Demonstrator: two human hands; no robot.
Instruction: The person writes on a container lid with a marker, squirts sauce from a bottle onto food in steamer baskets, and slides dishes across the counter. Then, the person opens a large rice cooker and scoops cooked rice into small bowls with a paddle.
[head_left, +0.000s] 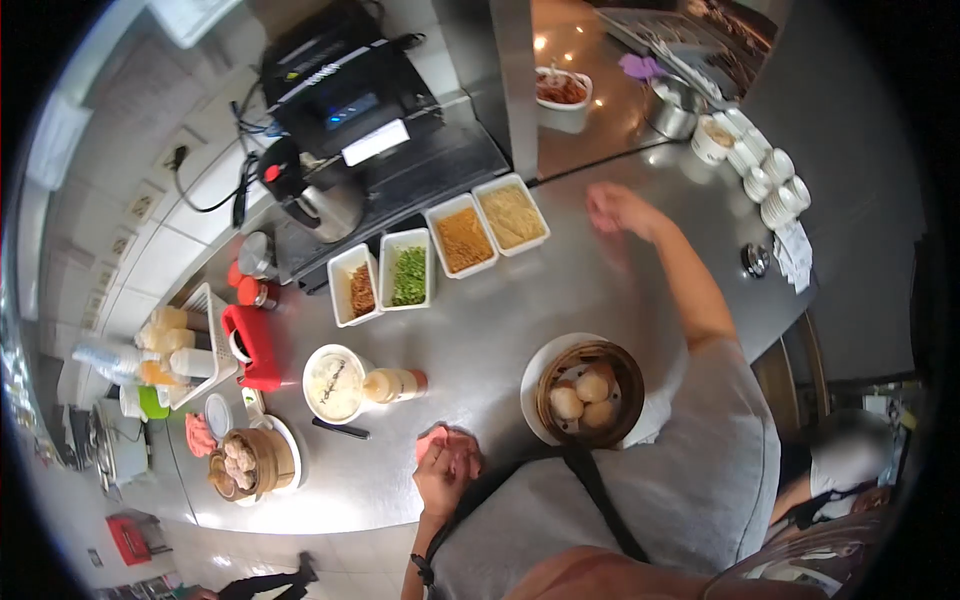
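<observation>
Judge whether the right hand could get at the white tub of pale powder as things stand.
Probably yes: the right hand is stretched out near the white tub of pale powder, whose top is open, and only bare metal counter shows between them.

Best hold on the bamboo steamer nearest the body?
Probably the outer wall of the bamboo steamer, held from left and right at once: it's round and seems to sit level on its plate. I'd stay off the open top, where the buns lie exposed. The left hand has a pink cloth, so free it first.
</observation>
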